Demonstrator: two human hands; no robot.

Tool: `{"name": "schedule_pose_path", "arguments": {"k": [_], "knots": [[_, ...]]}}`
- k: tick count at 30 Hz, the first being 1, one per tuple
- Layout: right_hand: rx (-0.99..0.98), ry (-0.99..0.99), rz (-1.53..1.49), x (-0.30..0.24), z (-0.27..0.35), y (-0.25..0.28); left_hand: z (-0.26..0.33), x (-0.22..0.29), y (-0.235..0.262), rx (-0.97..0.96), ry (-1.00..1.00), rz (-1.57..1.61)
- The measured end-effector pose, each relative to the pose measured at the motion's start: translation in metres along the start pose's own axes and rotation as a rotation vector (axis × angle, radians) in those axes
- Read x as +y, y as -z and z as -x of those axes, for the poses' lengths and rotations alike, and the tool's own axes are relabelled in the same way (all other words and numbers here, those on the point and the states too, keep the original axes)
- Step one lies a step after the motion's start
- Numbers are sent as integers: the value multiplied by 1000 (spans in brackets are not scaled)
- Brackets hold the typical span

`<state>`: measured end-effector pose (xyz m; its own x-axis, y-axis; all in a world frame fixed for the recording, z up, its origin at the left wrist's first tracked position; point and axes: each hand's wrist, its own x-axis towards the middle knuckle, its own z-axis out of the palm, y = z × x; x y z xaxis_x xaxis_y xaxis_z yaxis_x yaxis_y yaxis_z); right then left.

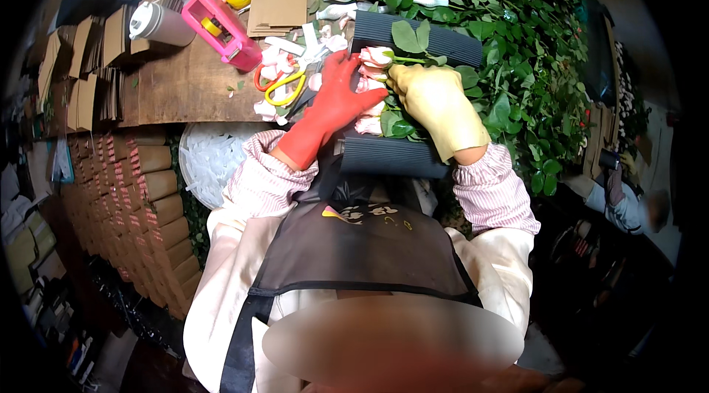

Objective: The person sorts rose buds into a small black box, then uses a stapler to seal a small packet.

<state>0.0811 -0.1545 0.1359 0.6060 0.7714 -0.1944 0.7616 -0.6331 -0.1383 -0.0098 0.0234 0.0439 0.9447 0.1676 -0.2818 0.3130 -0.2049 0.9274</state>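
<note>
Several pale pink roses [371, 125] lie stacked in a column, heads to the left and leafy stems to the right, between two dark ribbed pads [421, 37]. My left hand [336, 97], in a red rubber glove, rests against the heads' left side. Its thumb stretches across them, apart from the fingers. In a yellow glove, my right hand [437, 101] lies over the stems just right of the heads. Its fingers are bent together around a rose stem by the upper blooms; the fingertips are partly hidden. Scissors [286, 89] with yellow and red handles lie left of my left hand.
Leafy rose stems [517, 46] heap up on the right. To the left stand a pink tape dispenser [221, 32], a white lidded bottle [161, 25] and stacked cardboard sheets [277, 3]. A tub of white pieces [214, 160] sits below the table edge. A co-worker [624, 204] is far right.
</note>
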Motion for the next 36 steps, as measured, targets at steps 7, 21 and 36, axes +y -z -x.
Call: {"name": "schedule_pose_path", "arguments": {"k": [7,21,36], "knots": [[203,-28,-207,-21,38,40,-5,-20,-12,164,-161,-32],[230,-87,142,-13,4,-9,1,-16,-18,243,-200,47],[247,68,-189,-14,23,42,5,-4,6,74,-175,72]]}}
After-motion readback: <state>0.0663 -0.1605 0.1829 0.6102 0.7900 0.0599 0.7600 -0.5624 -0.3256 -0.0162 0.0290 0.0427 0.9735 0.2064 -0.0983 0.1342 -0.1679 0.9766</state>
